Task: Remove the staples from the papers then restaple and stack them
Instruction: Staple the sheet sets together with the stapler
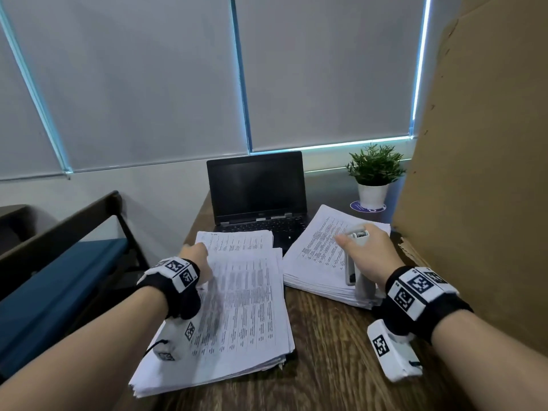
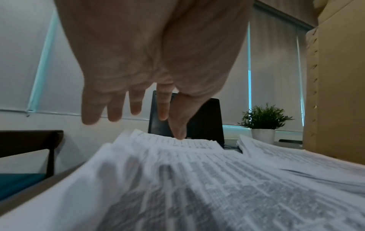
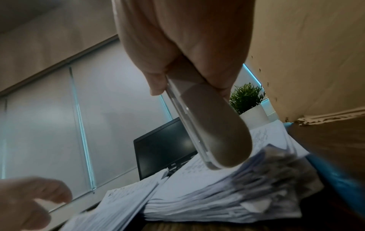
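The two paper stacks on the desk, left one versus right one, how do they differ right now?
The left stack lies nearest the desk's front edge, with a second set of sheets poking out at its far end; the right stack sits farther back and overlaps the laptop's corner. The left hand hovers open over the left stack, while the right hand grips a stapler above the right stack. Both are thick piles of printed white sheets.

Dim, cool indoor light. Thin cyan daylight leaks around the edges of the drawn roller blinds [image 1: 148,84]; no glare. Strong wide-angle bending at head-view edges. Motion blur smears the near stack of papers [image 2: 197,195] in the left wrist view and the paper stack's edges [image 3: 247,195] in the right. Laptop screen [image 1: 256,191] dark. Soft shadows only.
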A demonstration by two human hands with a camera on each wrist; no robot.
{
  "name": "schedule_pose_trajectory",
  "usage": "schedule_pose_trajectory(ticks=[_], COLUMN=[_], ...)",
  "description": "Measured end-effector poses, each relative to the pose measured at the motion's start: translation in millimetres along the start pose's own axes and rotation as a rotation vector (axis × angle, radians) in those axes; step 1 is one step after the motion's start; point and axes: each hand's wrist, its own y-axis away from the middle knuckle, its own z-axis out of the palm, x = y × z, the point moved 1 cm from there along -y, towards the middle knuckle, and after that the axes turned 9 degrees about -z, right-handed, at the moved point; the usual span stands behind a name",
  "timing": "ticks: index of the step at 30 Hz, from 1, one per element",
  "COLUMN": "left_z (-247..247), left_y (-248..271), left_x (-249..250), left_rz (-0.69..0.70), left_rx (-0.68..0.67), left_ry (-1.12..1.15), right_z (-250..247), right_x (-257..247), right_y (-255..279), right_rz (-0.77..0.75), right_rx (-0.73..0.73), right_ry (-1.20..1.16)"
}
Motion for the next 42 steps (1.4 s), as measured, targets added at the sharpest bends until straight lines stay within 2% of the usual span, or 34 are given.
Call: schedule_pose_trajectory(ticks=[3, 7, 11, 13, 19, 25, 31, 35, 37, 39, 42], left_z=[2.7, 19.1, 40.0, 49.3, 59.5, 66.3, 65.6, 64.4, 64.6, 64.7, 62.6], left_y=[-7.3, -9.2, -7.7, -9.7, -22.1, -36.7, -41.7, -42.0, -36.1, -29.2, -22.1], left_x=[30.7, 89.2, 147.6, 170.7, 207.3, 214.7, 210.4, 214.4, 217.1, 220.9, 226.8], left_rz=[0.104, 0.300, 0.411, 0.409, 0.271, 0.196, 0.116, 0.118, 0.140, 0.184, 0.254], left_rx=[0.001, -0.073, -0.170, -0.171, -0.189, -0.231, -0.274, -0.214, -0.109, -0.018, 0.015], left_ry=[-0.019, 0.041, -0.009, -0.007, -0.005, 0.103, 0.333, 0.574, 0.689, 0.717, 0.657], right_z=[3.2, 3.4, 4.8, 6.8, 7.4, 6.3, 6.9, 6.5, 6.2, 6.4, 7.5], right_x=[15.7, 32.2, 39.6, 42.6, 52.4, 58.8, 61.5, 64.0, 65.7, 66.1, 66.5], right_y=[-3.9, -12.5, -19.4, -22.3, -32.4, -39.1, -42.3, -43.2, -44.3, -44.7, -44.4], right_rz=[0.056, 0.072, 0.102, 0.112, 0.142, 0.162, 0.160, 0.167, 0.165, 0.161, 0.158], right_rx=[-0.026, 0.005, -0.023, -0.028, -0.071, -0.095, -0.099, -0.092, -0.088, -0.087, -0.089], right_ry=[-0.021, -0.033, -0.070, -0.098, -0.155, -0.178, -0.179, -0.215, -0.227, -0.224, -0.220])
